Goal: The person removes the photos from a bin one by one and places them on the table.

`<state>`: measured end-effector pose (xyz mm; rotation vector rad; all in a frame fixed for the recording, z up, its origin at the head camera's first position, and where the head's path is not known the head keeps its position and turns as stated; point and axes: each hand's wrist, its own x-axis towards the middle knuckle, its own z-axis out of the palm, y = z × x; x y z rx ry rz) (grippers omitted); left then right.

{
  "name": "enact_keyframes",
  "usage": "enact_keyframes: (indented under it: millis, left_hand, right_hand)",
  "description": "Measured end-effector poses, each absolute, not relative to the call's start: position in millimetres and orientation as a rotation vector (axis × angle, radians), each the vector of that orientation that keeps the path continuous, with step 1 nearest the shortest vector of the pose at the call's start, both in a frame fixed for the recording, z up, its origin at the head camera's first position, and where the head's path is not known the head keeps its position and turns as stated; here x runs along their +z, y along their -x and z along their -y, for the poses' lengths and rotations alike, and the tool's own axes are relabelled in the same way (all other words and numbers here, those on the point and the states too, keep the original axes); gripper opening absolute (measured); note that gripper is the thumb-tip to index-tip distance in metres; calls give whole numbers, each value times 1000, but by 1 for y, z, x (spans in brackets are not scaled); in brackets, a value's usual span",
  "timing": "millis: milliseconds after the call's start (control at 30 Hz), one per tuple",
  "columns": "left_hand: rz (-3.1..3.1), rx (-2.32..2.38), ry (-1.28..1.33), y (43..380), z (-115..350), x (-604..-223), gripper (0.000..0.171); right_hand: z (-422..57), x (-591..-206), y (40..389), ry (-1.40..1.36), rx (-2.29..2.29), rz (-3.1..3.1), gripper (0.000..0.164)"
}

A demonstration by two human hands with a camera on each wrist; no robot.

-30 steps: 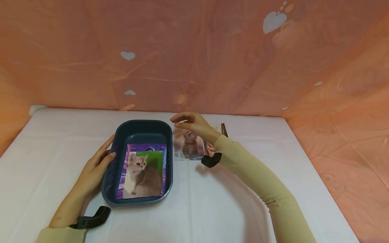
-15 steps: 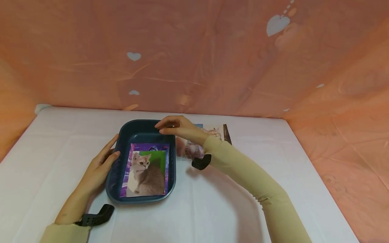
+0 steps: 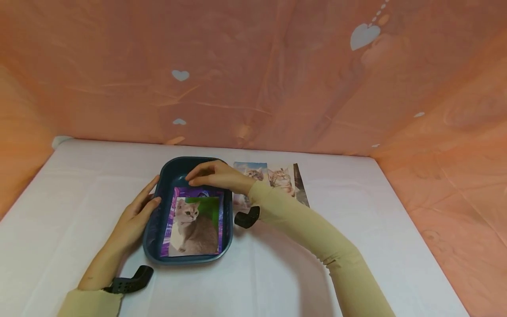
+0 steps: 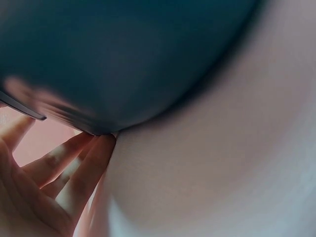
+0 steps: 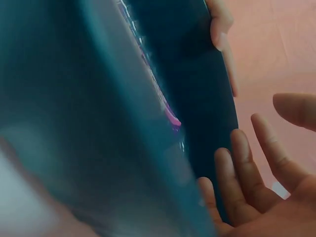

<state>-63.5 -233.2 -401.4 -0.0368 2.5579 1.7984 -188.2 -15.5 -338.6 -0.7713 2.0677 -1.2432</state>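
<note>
A dark blue plastic tray (image 3: pixel 156 237) lies on the white surface, left of centre. In it a picture of a grey-brown cat (image 3: pixel 200 233) lies on top of a purple picture (image 3: pixel 168 241). My left hand (image 3: pixel 128 222) holds the tray's left side, thumb at the rim and fingers against the outer wall; the left wrist view shows fingertips touching that wall. My right hand (image 3: pixel 214 175) hovers over the tray's far right part, beyond the cat picture. Its fingers are loosely bent and hold nothing, also in the right wrist view. The tray's far right corner is partly hidden by it.
Right of the tray, several kitten pictures lie side by side: a blue-topped one (image 3: pixel 250 169), a pale one (image 3: pixel 280 177) and a dark-edged one (image 3: pixel 302 193). My right forearm covers part of them. An orange curtain with hearts (image 3: pixel 253 79) stands behind and to the sides.
My right hand has moved left from above the kitten pictures to over the tray, uncovering more of them. The left hand stays on the tray; the whole view has shifted slightly.
</note>
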Motion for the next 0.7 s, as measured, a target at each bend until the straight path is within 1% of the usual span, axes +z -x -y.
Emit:
enact_keyframes:
  millis: [400,700]
  left_hand:
    - [-2545,1792,42,63,233,-398,55]
    - [-2511,1817,29,64,233,-399,56]
  right_hand:
    - [30,-333,183,734,-1171,-2048,30]
    - [36,-342,182,687,-1132,-2039,29]
